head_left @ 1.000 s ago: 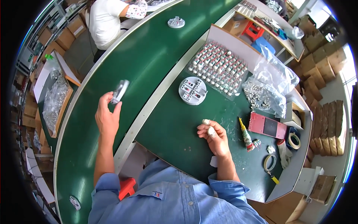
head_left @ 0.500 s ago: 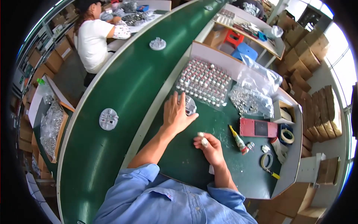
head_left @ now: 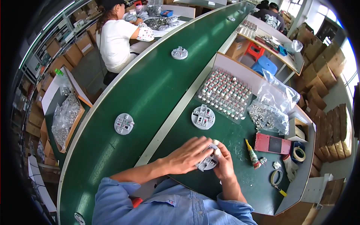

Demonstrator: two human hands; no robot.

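Observation:
A grey round disc with square, socket-like parts (head_left: 208, 162) is held close in front of my body, between both hands. My left hand (head_left: 187, 155) lies over its upper left side, fingers together and reaching across it, thumb hidden. My right hand (head_left: 225, 165) grips the disc's right edge; white covers show on its fingertips. A similar disc (head_left: 203, 117) rests on the green bench just beyond my hands. Behind that disc stand rows of small white-topped parts with thin wires (head_left: 225, 92).
A green conveyor (head_left: 150, 90) runs along my left, carrying more discs (head_left: 124, 123). To the right lie a plastic bag of metal parts (head_left: 264, 114), a yellow-tipped tube (head_left: 253, 153), a pink box (head_left: 273, 143) and tape rolls (head_left: 299, 153). A co-worker (head_left: 118, 41) sits across the conveyor.
My left hand has drawn back from the far disc toward my body. A disc is now between both hands. The view has shifted, so the bench appears lower and farther right.

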